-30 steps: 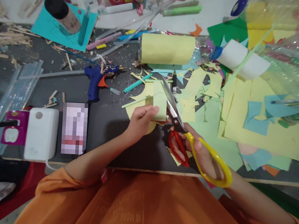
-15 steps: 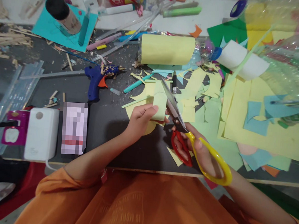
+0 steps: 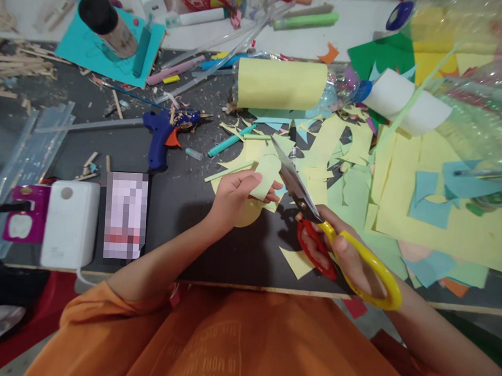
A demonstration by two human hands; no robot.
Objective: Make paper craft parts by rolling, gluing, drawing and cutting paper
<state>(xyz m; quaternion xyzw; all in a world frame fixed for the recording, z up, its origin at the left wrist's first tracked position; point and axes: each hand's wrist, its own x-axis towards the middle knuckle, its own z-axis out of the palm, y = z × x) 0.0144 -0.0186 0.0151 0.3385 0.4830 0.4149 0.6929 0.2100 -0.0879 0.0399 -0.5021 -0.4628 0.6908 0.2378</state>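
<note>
My left hand pinches a small pale green piece of paper between thumb and fingers, just above the dark table. My right hand grips scissors with one red and one yellow handle loop. The blades point up and left and lie close together, their tip beside the paper's right edge. Yellow and green offcuts lie under and around both hands.
A blue glue gun lies to the left. A yellow-wrapped bottle lies behind the paper. Large yellow sheets and clear plastic bottles fill the right. A white adapter and a blurred phone sit near the front edge.
The scissors have drawn back down and to the right, away from the paper. My left hand has tilted the green piece flatter and lower.
</note>
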